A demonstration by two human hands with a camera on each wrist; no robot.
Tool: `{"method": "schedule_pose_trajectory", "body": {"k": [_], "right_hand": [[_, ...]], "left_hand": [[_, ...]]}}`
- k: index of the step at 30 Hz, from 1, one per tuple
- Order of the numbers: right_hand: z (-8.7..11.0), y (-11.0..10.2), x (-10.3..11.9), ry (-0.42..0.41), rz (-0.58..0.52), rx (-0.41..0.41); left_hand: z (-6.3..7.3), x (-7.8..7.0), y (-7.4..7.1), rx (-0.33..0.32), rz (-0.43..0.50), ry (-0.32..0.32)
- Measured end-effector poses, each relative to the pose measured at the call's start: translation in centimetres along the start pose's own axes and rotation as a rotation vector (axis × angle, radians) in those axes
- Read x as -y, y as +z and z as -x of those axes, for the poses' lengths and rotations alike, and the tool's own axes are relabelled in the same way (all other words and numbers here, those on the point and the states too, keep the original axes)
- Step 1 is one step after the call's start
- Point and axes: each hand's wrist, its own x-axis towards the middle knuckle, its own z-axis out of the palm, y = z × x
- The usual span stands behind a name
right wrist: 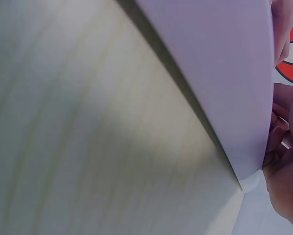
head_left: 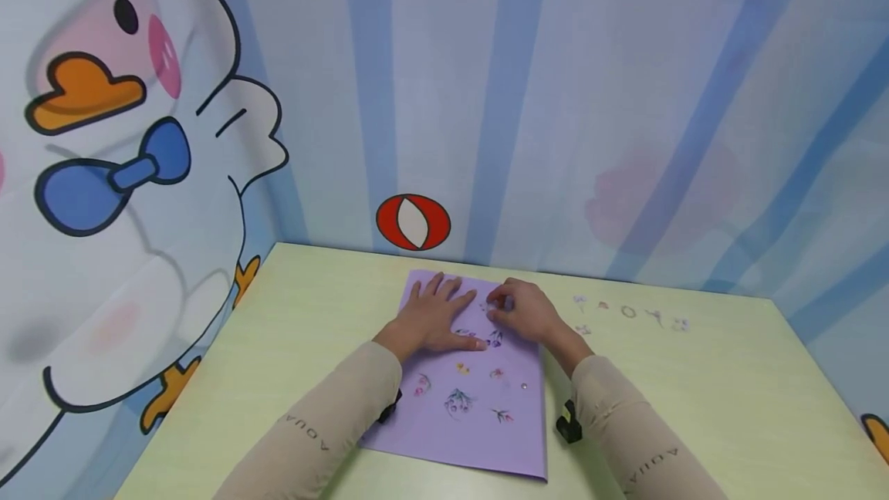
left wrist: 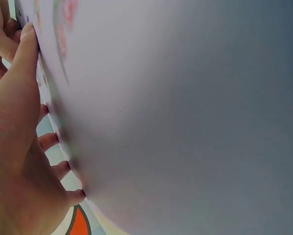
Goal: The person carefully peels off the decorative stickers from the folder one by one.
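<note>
Fingers spread, the left hand [head_left: 432, 320] rests on the purple sheet [head_left: 479, 446] beneath it. Just to its right, the right hand [head_left: 525, 313] bends its fingers at the sheet; whether they pinch anything is unclear. Flower stickers [head_left: 458, 402] lie below both hands.

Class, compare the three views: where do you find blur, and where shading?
Head: light fairly even, the flowers on the paper distinguishable but slightly soft; left wrist: the paper looms close, blurred, darkening towards the right; right wrist: the table looks out of focus, and a dark band, probably shadow, runs along the paper's edge.
</note>
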Motion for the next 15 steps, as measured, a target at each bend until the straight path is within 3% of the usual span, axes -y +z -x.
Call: {"method": "schedule_pose_trajectory", "body": {"k": [8, 15], "right_hand": [[-0.22, 0.08, 0.19, 0.055, -0.006, 0.016], [-0.14, -0.08, 0.66, 0.131, -0.085, 0.040]], "left_hand": [[0.16, -0.01, -0.24, 0.007, -0.001, 0.003], [0.03, 0.00, 0.02, 0.013, 0.021, -0.001]]}}
